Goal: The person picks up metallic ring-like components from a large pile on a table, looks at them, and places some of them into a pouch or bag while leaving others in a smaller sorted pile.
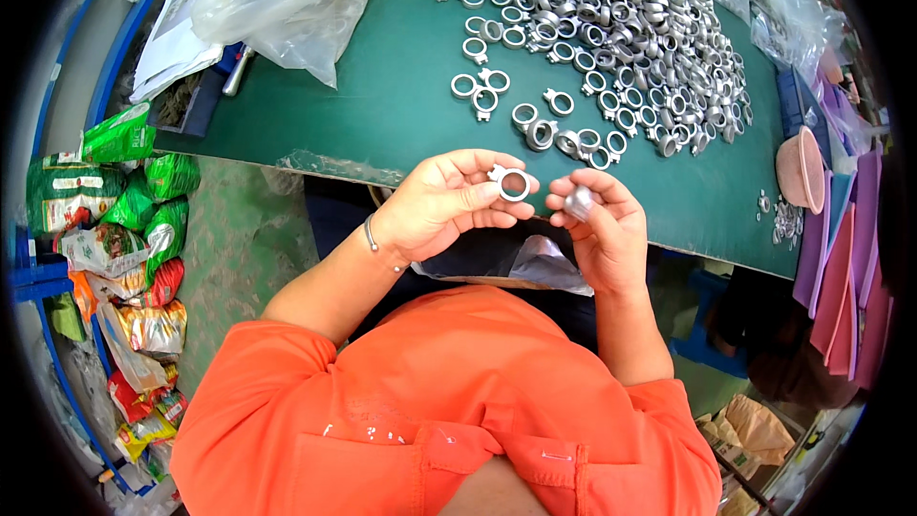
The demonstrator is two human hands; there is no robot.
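The left hand (444, 205) was held just above the near edge of the green table (401, 105), its thumb and fingers pinched on a silver metal ring (513, 183) with small lugs, turned so its opening faced upward. Just beside it, the right hand (602, 225) had its fingertips closed on a small rounded silver piece (579, 202), the two parts near each other but not touching. Farther back on the table lay a big pile of similar rings (611, 29), with a clear plastic bag (287, 0) at the left and a pink bowl (800, 170) at the right edge.
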